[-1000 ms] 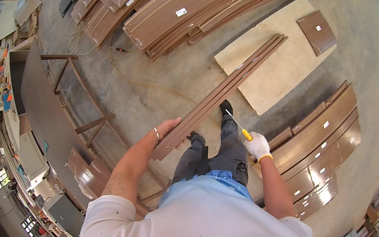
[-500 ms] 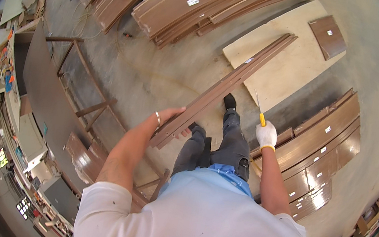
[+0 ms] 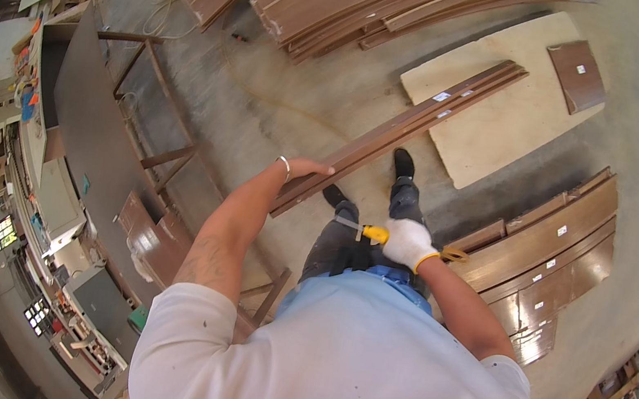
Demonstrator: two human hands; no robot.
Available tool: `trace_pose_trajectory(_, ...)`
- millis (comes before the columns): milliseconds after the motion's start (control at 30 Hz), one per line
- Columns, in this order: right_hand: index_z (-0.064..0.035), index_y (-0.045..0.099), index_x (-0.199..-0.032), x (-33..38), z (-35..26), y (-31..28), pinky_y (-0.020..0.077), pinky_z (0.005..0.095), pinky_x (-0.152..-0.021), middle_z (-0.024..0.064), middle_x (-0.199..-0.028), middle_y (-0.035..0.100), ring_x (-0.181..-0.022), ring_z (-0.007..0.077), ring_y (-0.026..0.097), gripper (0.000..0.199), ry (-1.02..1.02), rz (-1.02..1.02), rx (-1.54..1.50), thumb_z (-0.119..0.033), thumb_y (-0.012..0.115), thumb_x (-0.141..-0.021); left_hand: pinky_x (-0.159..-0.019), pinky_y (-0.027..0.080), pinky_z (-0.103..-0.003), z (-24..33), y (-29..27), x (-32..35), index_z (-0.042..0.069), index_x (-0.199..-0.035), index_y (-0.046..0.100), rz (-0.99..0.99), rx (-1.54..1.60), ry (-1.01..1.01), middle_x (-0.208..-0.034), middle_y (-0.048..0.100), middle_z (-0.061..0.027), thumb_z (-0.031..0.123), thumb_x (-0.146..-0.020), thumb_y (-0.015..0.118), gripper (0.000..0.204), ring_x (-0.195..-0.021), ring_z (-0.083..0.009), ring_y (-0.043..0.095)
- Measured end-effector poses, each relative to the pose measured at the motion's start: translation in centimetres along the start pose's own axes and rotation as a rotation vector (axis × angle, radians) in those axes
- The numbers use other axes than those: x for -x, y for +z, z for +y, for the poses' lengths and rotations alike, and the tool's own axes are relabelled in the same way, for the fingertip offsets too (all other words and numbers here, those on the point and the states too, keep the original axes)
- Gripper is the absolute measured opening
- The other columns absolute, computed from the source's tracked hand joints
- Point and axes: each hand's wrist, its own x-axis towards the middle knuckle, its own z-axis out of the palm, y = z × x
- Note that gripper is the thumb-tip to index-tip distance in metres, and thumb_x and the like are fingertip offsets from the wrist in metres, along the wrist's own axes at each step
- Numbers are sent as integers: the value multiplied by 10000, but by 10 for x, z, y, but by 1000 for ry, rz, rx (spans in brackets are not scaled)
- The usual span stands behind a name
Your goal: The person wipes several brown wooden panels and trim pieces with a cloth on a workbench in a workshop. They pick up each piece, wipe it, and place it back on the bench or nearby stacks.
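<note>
Long brown boards (image 3: 395, 138), narrow and stacked together with small white labels, slant from in front of my waist toward the far right. My bare left hand (image 3: 307, 169) grips their near end from above, the bracelet showing at its wrist; its thumb side is partly hidden. In my right hand (image 3: 408, 244), which wears a white glove with a yellow cuff, is a yellow-handled knife (image 3: 375, 233). Its thin blade points left, over my legs and apart from the boards. A yellowish loop (image 3: 454, 254) shows beside the right wrist; I cannot tell what it is.
A pale sheet (image 3: 507, 104) lies on the floor under the boards' far end, with a brown panel (image 3: 576, 77) on it. Brown panel stacks lie at the far side (image 3: 340, 4) and right (image 3: 544, 241). A large dark panel (image 3: 100, 117) and brown frame (image 3: 169, 156) stand left.
My right hand has swung inward and left with the knife, whose blade has turned from pointing away to pointing left. The boards have rolled slightly, showing more labels, still in my left hand.
</note>
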Motion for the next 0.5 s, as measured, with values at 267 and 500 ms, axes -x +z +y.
trace_pose_trajectory(267,-22,779,-995,-42,165,-13,567,506,-878,255,-1014,736,-1004,427,712,358,756,641,-456,-294,605,-839,-763,585,-450,5,13,-14,-5,-1174,705,-42,-51,-17,-993,757,-201,482,-775,820,640,-818,-312,748)
trace_pose_trajectory(500,-101,544,-890,-74,277,-21,404,371,-360,76,-697,573,-454,204,518,189,596,594,-1382,-248,645,-953,-847,589,-459,6,88,-14,66,-1048,782,435,-537,140,-1040,760,-216,441,-627,838,566,-955,-367,739)
